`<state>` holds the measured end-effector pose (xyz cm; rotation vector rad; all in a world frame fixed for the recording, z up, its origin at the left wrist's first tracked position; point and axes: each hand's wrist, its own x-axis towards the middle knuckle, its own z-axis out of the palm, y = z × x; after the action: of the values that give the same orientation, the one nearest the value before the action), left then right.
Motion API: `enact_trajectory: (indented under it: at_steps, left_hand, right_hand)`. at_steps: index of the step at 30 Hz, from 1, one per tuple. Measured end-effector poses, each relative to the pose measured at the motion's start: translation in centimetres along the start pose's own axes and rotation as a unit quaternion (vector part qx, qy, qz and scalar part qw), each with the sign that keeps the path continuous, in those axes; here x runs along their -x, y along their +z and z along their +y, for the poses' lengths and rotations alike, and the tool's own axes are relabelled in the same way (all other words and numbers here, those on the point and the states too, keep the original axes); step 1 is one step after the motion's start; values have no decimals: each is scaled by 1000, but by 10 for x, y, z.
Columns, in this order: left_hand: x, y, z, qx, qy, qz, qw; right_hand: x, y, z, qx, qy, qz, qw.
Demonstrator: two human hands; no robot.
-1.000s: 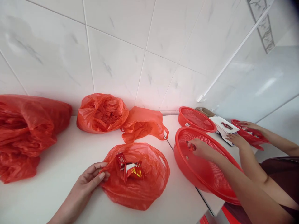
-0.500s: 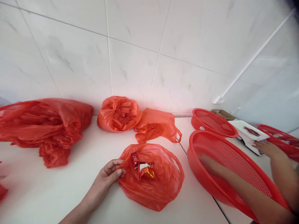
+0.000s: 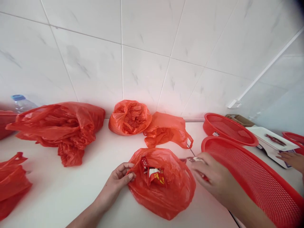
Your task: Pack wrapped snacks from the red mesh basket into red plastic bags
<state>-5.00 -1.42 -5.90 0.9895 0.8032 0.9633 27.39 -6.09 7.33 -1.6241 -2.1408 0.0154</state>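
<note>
An open red plastic bag (image 3: 163,190) lies on the white counter (image 3: 71,190) in front of me, with red snack packets (image 3: 154,172) inside it. My left hand (image 3: 118,182) pinches the bag's left rim. My right hand (image 3: 211,180) hovers at the bag's right edge, closed on a small wrapped packet (image 3: 196,159) that pokes out past the fingers. A large red mesh basket (image 3: 249,180) sits just right of that hand.
More red bags lie along the tiled wall: a big crumpled bag (image 3: 61,126), a round one (image 3: 130,117), a flat one (image 3: 166,129), and another at the left edge (image 3: 11,180). A second red basket (image 3: 228,128), a white scale (image 3: 273,141), a bottle (image 3: 20,101) and another person's hand (image 3: 293,158) are nearby.
My right hand left the large mesh basket and moved left to the open bag with a small packet. The view panned left; my left hand kept its hold on the rim.
</note>
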Motion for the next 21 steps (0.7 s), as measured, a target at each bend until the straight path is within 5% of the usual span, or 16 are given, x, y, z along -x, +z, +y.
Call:
enact_trajectory:
  at_steps: [3, 9, 11, 16, 21]
  left_hand:
    - [1, 0, -1, 3, 3, -6, 1000]
    - [1, 2, 1, 5, -5, 1, 1000]
    - [0, 1, 1, -3, -3, 1, 1000]
    - [-1, -1, -1, -16, -5, 11, 1000]
    - [0, 2, 2, -13, -6, 24, 1000]
  right_hand:
    - [-9, 24, -29, -13, -30, -107, 994]
    - [-14, 50, -44, -78, -16, -190, 978]
    - [-9, 52, -34, -116, 19, -149, 982]
    - [2, 63, 20, -199, 211, 120, 950]
    - [5, 92, 38, -294, 250, 7, 922]
